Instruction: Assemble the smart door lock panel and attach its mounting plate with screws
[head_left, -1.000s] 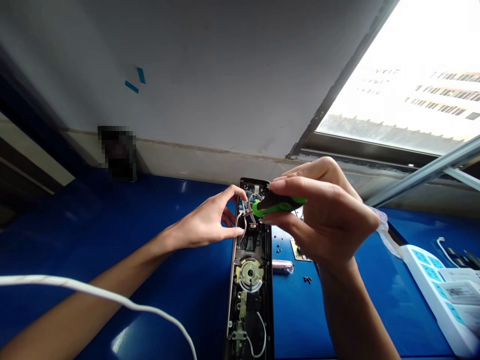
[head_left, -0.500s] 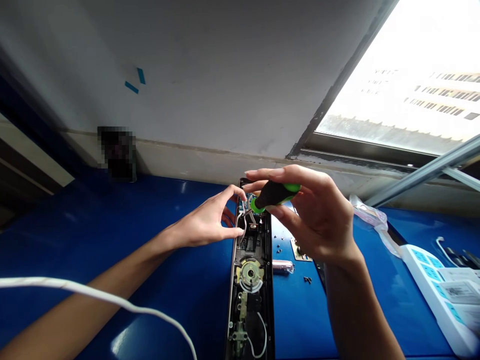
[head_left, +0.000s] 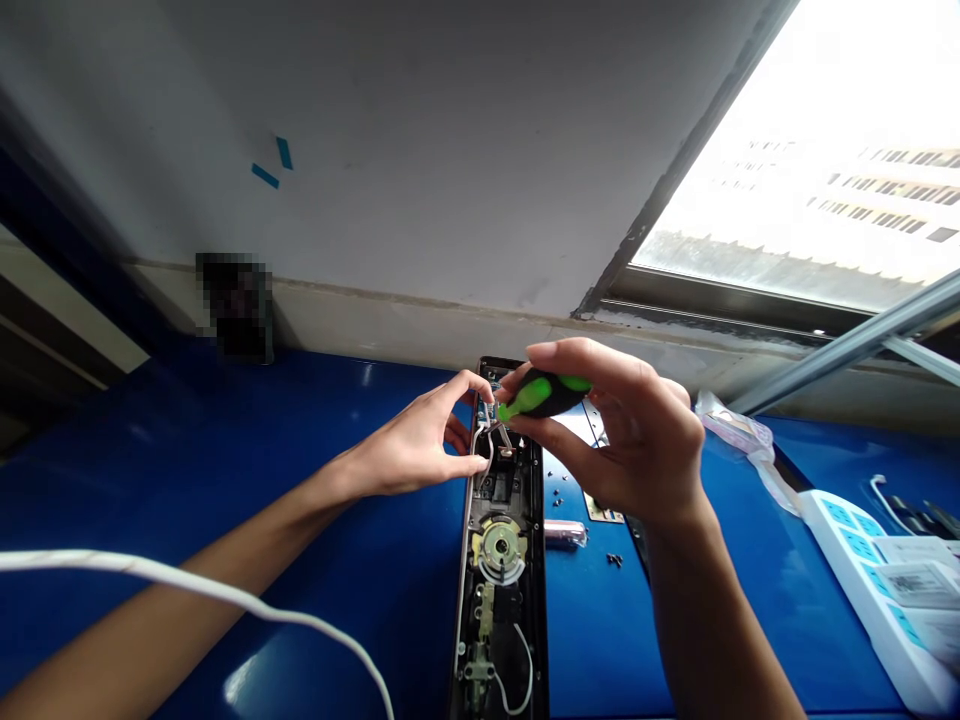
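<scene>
An open, long black housing (head_left: 501,490), which looks like an electronic door lock, lies lengthwise before me. Inside are a small circuit board at its far end, pale wires (head_left: 489,445) and a round metal hub (head_left: 502,547). My left hand (head_left: 420,435) grips the housing's far left side, fingers curled over the edge and thumb by the wires. In my right hand (head_left: 637,430) is a black and green screwdriver (head_left: 551,393), held by its handle between thumb and fingers. Its shaft slants down and left over the board; where the tip sits is hard to see.
Loose small screws (head_left: 615,560) and a pink wrapped cylinder (head_left: 566,533) lie right of the housing on the blue table (head_left: 360,580). Farther right stands a white power strip (head_left: 862,580). A white cable (head_left: 247,605) crosses the lower left. The wall (head_left: 420,180) rises behind.
The screwdriver handle has turned in my right hand, showing more green, and my right fingers have shifted along it. My left hand has stayed in place.
</scene>
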